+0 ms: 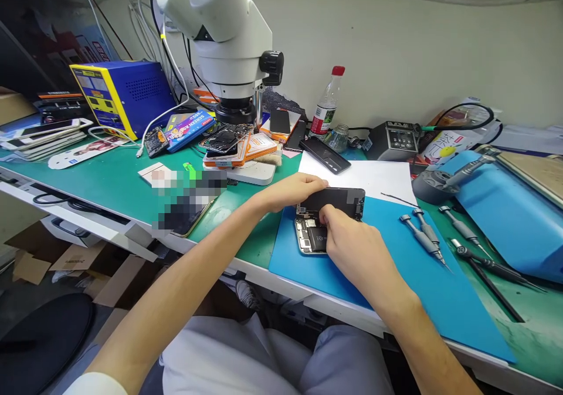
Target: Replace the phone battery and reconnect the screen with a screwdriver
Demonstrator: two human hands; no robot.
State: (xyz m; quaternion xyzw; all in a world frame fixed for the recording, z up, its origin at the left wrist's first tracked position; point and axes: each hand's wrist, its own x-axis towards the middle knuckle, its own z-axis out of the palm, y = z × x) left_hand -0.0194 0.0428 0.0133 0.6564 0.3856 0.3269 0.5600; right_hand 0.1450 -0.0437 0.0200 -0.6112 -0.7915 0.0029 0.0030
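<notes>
Your left hand grips the raised screen, seemingly keeping the phone open on the blue mat; your right hand curls over its insides, whether pinching anything, I can't tell.

A pale wall is rising upper right, a green table is crossing mid-frame, and a black seat is showing lower left.

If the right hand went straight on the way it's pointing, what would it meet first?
The right hand would likely meet the raised phone screen first, though the gap, if any, is unclear.
</notes>
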